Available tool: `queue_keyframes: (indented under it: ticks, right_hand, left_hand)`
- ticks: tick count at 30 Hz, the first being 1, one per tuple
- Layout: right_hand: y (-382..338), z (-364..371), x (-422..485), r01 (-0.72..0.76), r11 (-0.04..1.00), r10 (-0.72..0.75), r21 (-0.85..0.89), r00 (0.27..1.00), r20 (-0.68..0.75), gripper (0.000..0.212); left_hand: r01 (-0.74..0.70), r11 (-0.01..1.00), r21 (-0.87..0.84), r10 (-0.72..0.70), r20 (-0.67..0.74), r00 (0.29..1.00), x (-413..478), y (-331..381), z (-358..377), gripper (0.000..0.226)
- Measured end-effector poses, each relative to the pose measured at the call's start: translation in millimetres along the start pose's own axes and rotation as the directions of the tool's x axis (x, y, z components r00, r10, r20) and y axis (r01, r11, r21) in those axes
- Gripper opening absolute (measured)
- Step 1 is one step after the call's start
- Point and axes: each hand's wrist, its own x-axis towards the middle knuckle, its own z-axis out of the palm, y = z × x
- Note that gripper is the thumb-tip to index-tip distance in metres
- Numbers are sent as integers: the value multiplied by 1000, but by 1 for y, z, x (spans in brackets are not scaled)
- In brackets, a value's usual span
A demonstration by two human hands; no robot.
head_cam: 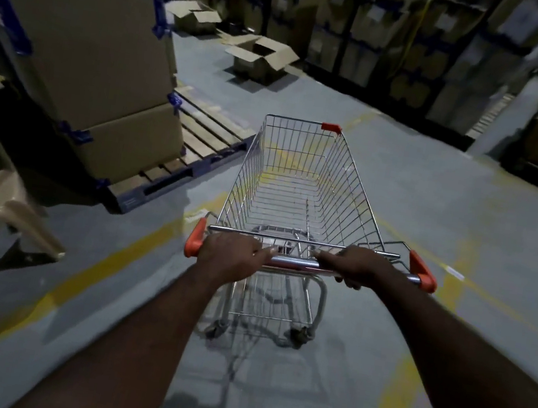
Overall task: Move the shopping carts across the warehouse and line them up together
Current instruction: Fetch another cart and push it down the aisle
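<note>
Gripping the handle bar (294,261) w/ both hands: left hand (231,254) and right hand (359,266) curled round it. Shopping cart (297,187) sits on grey floor (466,214), pallet (196,145) w/ stacked boxes (85,74) front-left, open carton (262,56) and racks (404,43) beyond.
</note>
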Motion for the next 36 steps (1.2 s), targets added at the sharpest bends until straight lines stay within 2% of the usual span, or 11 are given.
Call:
queue_keyframes:
  ticks: [5,12,16,22,31,36]
  right_hand:
    - [42,-8,-6,-110,992,108,60,993,48,80]
    - [105,-19,-7,-282,909,239,306,956,173,77]
    - [142,-24,-7,-342,852,267,397,935,233,79]
    - [195,-33,-12,-373,789,303,488,927,220,79]
    - [259,-47,-22,-370,742,355,560,924,141,89]
    - [285,-58,-35,-362,713,397,600,914,81,84]
  left_hand:
    - [-71,996,48,72,-1,997,25,36,2,73]
    - [-149,982,111,152,-15,988,71,89,14,71]
    - [-201,968,152,196,52,979,103,119,19,75]
    - [-284,939,191,269,104,958,145,170,25,78]
    - [-383,905,183,361,142,922,202,245,32,60]
    - [-428,886,181,399,174,900,232,287,36,55]
